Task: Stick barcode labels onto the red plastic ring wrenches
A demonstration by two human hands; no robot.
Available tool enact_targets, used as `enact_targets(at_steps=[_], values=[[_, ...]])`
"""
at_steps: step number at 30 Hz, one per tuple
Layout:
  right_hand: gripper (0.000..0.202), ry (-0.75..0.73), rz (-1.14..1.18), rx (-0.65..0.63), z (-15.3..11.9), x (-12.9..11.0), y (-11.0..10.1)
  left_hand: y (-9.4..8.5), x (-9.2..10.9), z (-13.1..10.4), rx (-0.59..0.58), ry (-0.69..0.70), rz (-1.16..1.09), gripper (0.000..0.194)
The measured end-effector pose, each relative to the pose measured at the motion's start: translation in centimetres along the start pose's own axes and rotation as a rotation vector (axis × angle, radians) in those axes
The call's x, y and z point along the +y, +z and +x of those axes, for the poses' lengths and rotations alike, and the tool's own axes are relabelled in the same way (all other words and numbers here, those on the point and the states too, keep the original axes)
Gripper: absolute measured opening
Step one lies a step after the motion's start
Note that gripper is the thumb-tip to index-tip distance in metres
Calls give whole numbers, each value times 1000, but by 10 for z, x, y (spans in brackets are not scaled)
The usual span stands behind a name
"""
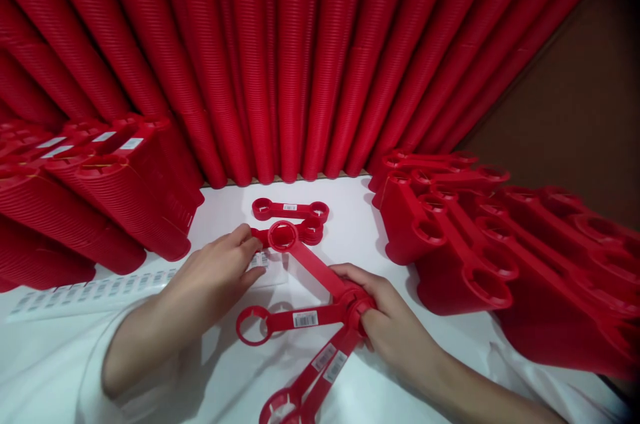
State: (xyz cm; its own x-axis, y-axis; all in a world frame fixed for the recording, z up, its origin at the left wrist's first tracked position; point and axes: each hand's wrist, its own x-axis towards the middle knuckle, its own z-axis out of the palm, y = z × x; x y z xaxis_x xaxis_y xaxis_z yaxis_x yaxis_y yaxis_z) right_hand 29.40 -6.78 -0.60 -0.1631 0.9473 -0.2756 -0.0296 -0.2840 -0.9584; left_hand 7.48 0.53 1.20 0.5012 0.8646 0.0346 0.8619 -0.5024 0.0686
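My right hand (pixel 383 311) is closed round the stacked ring ends of several red plastic pieces (pixel 320 317), which fan out to the left. White barcode labels show on three of them, and the uppermost arm bears none that I can see. My left hand (pixel 225 271) has its fingers bent at the left end of a small red stack (pixel 313 231) on the table; its fingertips are partly hidden, so what they grip is unclear. Just behind lies a single red piece (pixel 290 209) with a ring at each end and a barcode label.
Tall ribbed red stacks (pixel 290 64) line the back. More red stacks stand at the left (pixel 125 197) and right (pixel 450 231) of the white table (pixel 345 204). A sheet of barcode labels (pixel 95 294) lies partly under my left arm.
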Motion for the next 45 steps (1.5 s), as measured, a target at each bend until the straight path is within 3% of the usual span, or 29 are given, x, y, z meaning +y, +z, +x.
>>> enact_targets(at_steps=[4, 11, 14, 19, 23, 37, 40, 45], values=[[40, 23, 6, -13, 0, 0, -1, 0, 4, -1, -20, 58, -4, 18], [39, 4, -22, -10, 1, 4, -3, -5, 8, -4, 38, 86, -202, 24], [41, -6, -82, -1, 1, 5, -3, -11, 12, -5, -21, 81, -404, 22], [48, -126, -160, 1, -1, 1, -2, -20, 38, -2, -151, -64, -910, 25], [48, -173, -154, -18, -5, -3, 0, -16, 54, 2, -178, -124, -1078, 25], [47, -203, -136, -19, -8, -2, -1, -15, 63, 4, -130, -234, -1064, 26], [47, -196, -128, -24, -9, -3, -1, -10, 63, 2, -98, -192, -1031, 25], [46, -190, -122, -34, -9, -3, 0, 0, 62, -5, 89, -20, -773, 24]])
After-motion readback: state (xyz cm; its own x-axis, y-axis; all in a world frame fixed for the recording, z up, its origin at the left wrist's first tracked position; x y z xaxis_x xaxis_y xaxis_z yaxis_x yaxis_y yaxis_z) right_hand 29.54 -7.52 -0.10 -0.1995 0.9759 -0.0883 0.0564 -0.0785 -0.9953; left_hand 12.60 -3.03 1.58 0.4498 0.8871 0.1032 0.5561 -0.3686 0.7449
